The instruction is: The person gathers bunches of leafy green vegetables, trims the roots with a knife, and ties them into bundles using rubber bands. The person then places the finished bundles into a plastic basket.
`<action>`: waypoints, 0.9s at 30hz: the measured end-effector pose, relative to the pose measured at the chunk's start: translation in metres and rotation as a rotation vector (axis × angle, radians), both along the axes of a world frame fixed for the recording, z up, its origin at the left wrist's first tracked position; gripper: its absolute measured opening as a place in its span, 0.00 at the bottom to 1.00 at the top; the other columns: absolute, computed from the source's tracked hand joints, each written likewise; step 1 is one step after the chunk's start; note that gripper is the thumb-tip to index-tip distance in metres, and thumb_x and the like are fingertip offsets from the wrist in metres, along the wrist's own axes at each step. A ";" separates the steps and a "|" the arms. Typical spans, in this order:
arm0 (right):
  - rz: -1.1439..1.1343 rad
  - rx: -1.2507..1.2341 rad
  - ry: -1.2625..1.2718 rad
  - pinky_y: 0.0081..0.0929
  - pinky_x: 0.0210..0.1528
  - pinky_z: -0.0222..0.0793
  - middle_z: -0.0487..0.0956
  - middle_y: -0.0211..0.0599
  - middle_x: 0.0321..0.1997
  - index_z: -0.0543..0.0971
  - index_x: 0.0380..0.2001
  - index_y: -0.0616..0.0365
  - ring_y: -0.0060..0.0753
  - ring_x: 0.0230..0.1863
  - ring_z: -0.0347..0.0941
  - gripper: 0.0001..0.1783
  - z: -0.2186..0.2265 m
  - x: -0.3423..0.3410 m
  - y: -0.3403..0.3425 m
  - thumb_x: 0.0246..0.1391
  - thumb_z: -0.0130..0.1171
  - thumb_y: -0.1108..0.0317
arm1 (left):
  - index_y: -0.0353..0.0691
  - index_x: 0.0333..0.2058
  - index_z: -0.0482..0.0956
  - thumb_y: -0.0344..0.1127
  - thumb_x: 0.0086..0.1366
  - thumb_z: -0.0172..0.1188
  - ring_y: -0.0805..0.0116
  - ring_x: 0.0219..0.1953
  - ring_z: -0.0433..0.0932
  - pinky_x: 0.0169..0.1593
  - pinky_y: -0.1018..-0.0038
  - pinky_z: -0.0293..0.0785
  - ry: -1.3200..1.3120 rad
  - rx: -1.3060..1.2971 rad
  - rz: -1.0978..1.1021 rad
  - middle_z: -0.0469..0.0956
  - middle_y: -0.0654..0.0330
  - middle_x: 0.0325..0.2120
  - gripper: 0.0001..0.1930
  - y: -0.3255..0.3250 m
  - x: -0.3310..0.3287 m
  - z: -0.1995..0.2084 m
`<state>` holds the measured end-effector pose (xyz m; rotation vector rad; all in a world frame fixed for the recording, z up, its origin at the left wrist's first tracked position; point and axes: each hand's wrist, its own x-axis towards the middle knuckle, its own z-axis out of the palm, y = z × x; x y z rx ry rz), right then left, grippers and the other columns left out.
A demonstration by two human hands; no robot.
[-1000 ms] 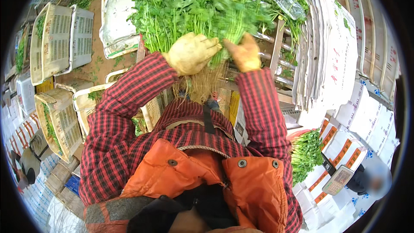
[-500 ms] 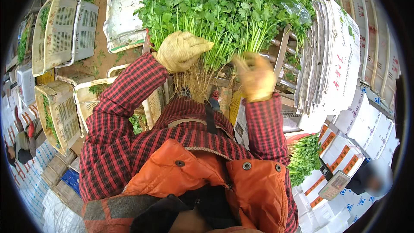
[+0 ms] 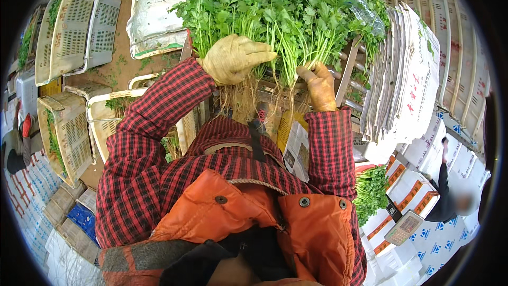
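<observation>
A broad heap of leafy coriander lies in front of me, its leaves pointing away and its pale stems toward me. My left hand, in a yellowish work glove, is curved round a bunch at the stem bases, with its fingers pointing right. Thin brown roots hang below that hand. To the right, my right hand, also gloved, is closed with thumb and fingers pinching a few stems at the heap's near edge. Its fingertips partly hide the stems.
A stack of printed paper sheets stands right of the heap, with a clear plastic bottle beside it. Pale plastic crates stand at left. At lower right are a scale, another coriander bundle and another person.
My right hand has come from a blurred reach onto stems at the heap's near edge. My left hand has shifted slightly right. The person at right now has an arm stretched out.
</observation>
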<state>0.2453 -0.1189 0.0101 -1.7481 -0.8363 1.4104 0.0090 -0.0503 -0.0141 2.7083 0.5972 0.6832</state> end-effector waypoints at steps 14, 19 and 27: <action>0.054 0.039 -0.044 0.26 0.33 0.72 0.79 0.37 0.30 0.78 0.42 0.62 0.28 0.28 0.74 0.14 0.002 0.011 0.005 0.52 0.59 0.69 | 0.47 0.53 0.72 0.39 0.57 0.59 0.66 0.45 0.75 0.44 0.68 0.71 0.608 -0.040 -0.054 0.75 0.63 0.50 0.24 0.000 0.041 0.016; 0.002 0.101 0.409 0.21 0.28 0.69 0.77 0.37 0.25 0.74 0.36 0.63 0.26 0.23 0.72 0.12 0.045 0.036 0.009 0.56 0.51 0.65 | 0.46 0.52 0.74 0.41 0.56 0.61 0.66 0.47 0.74 0.46 0.68 0.71 0.581 -0.061 -0.066 0.75 0.63 0.50 0.24 0.002 0.037 0.014; 0.124 -0.011 0.346 0.14 0.10 0.52 0.78 0.32 0.22 0.75 0.34 0.60 0.15 0.10 0.58 0.09 0.033 0.039 0.034 0.60 0.48 0.66 | 0.42 0.49 0.74 0.40 0.55 0.58 0.68 0.42 0.75 0.43 0.67 0.71 0.226 0.161 -0.304 0.75 0.59 0.47 0.22 -0.006 0.050 0.026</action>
